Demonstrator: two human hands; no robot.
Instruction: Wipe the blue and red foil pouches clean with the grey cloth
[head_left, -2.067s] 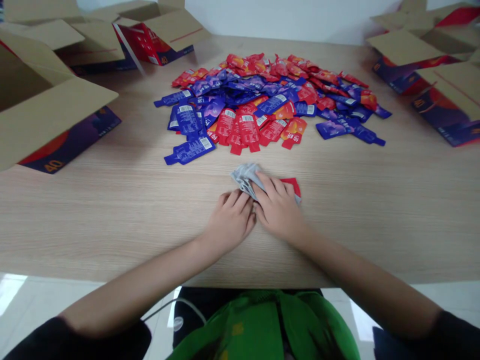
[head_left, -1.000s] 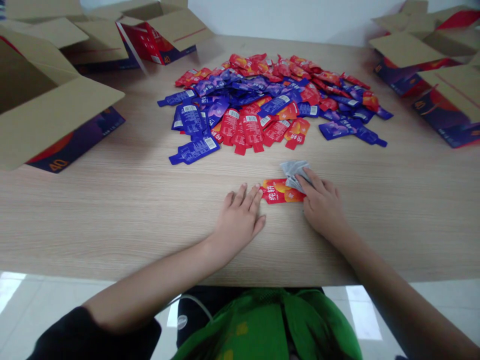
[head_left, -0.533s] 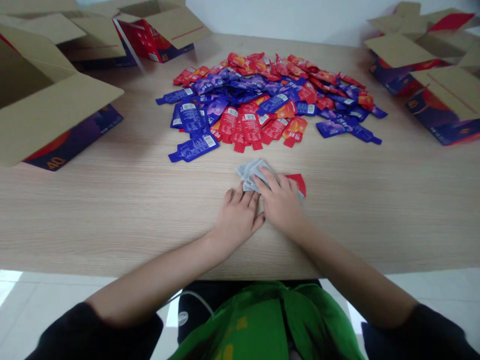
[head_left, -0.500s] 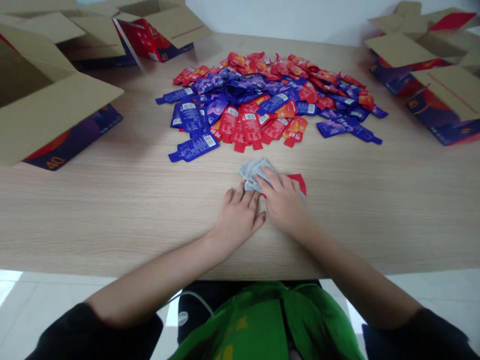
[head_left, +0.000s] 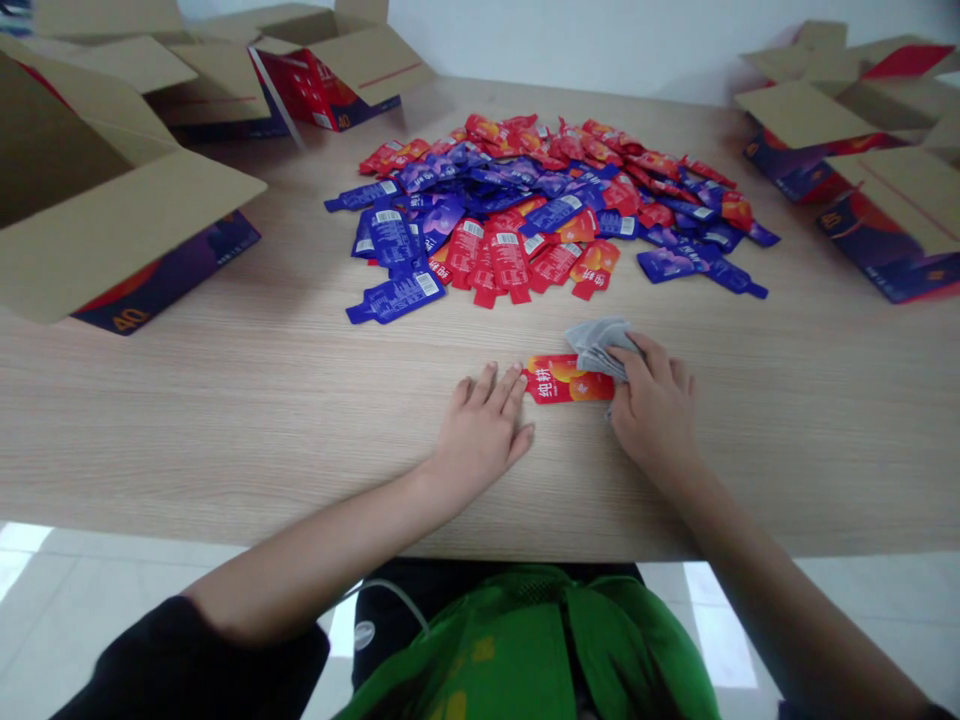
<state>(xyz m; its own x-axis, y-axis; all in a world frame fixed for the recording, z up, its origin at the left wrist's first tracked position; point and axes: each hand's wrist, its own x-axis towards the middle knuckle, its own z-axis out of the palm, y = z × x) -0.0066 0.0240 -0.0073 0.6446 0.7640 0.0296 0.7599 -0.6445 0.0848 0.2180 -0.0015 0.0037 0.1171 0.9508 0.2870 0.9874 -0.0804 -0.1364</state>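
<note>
A red and orange pouch (head_left: 564, 381) lies flat on the table in front of me, its narrow spout end pointing left. My left hand (head_left: 484, 415) rests flat on the table with fingers stretched out, their tips touching that spout end. A crumpled grey cloth (head_left: 598, 342) covers the upper right part of the pouch. My right hand (head_left: 654, 400) is closed on this cloth and presses it at the pouch's right end, hiding that end.
Beyond my hands lies a heap of red pouches (head_left: 508, 260) and blue pouches (head_left: 397, 296). Open cardboard boxes stand on both sides: a large box (head_left: 172, 270) at left, another red-sided box (head_left: 330, 95) behind, and a box (head_left: 885, 235) at right.
My right hand has slid to the right with the cloth, uncovering the printed front of the red pouch. My left hand has stayed nearly in place. The view has shifted slightly.
</note>
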